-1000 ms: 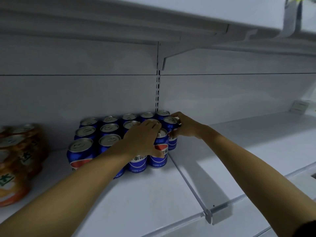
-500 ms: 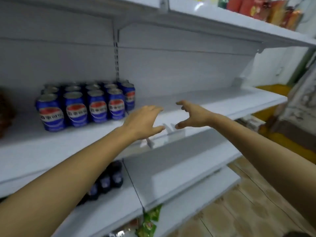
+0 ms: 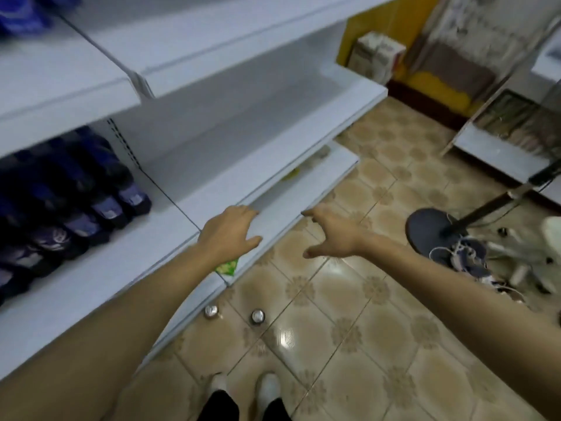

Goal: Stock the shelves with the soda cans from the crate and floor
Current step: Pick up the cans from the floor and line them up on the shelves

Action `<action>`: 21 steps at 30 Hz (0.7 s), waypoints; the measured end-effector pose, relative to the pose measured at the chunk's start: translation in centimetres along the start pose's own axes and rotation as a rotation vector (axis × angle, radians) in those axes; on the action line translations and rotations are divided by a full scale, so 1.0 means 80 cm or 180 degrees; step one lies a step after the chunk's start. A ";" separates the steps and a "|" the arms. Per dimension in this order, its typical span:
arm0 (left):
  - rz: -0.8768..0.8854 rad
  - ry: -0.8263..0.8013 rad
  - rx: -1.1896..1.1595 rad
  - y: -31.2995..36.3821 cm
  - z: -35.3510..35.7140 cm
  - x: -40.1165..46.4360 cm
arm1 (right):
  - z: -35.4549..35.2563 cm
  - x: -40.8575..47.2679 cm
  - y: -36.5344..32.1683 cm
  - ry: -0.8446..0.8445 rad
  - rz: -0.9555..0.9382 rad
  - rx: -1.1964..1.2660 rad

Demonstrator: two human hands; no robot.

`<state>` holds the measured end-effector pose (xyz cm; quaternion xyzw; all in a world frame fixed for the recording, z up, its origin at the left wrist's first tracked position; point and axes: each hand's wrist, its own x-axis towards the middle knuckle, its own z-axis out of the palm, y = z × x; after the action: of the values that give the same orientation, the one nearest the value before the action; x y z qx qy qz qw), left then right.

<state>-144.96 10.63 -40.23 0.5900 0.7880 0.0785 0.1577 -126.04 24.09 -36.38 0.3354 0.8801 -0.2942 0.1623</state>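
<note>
Two soda cans stand upright on the tiled floor by the foot of the shelving, one can [image 3: 211,311] close to the shelf base and a second can [image 3: 257,316] just right of it; only their silver tops show. My left hand [image 3: 228,235] hovers empty with fingers spread in front of the lower shelf edge. My right hand [image 3: 329,233] hangs empty over the floor, fingers loosely spread. Blurred blue cans [image 3: 18,13] sit on the upper shelf at the top left corner. No crate is in view.
White shelves [image 3: 243,165] run along the left; dark bottles [image 3: 91,205] fill a lower shelf. A green packet [image 3: 227,266] pokes out under my left wrist. A stand's round black base [image 3: 431,232] and tangled cables lie at the right. My shoes [image 3: 267,387] show at the bottom.
My view has swung down and right from the shelved blue cans to the floor. Both hands left the cans, came away empty and now hang low before the shelves.
</note>
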 end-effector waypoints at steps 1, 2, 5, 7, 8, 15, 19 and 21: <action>-0.0064 -0.0152 -0.0091 -0.011 0.027 -0.004 | 0.026 0.007 0.012 -0.0066 0.0090 0.0069; -0.0178 -0.0323 -0.0194 -0.023 0.057 -0.008 | 0.053 0.015 0.024 -0.0150 0.0202 0.0163; -0.0501 -0.0816 -0.0622 -0.063 0.161 -0.028 | 0.147 0.046 0.058 -0.0433 0.0534 0.0399; -0.0777 -0.1092 -0.0791 -0.086 0.222 -0.047 | 0.212 0.066 0.078 -0.0589 0.0757 0.0482; -0.0901 -0.1196 -0.0870 -0.096 0.252 -0.057 | 0.243 0.075 0.086 -0.0629 0.0854 0.0541; -0.1478 -0.1832 -0.1313 -0.156 0.446 -0.117 | 0.445 0.126 0.133 -0.1140 0.1148 0.0744; -0.1727 -0.1842 -0.1560 -0.175 0.540 -0.111 | 0.528 0.175 0.148 -0.1218 0.1095 0.0739; -0.1671 -0.1933 -0.1658 -0.186 0.596 -0.097 | 0.564 0.213 0.159 -0.1135 0.0979 0.0652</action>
<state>-140.23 -4.08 -88.39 0.3081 0.7828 0.0549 0.5379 -125.63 11.89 -84.77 0.4228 0.7419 -0.4081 0.3229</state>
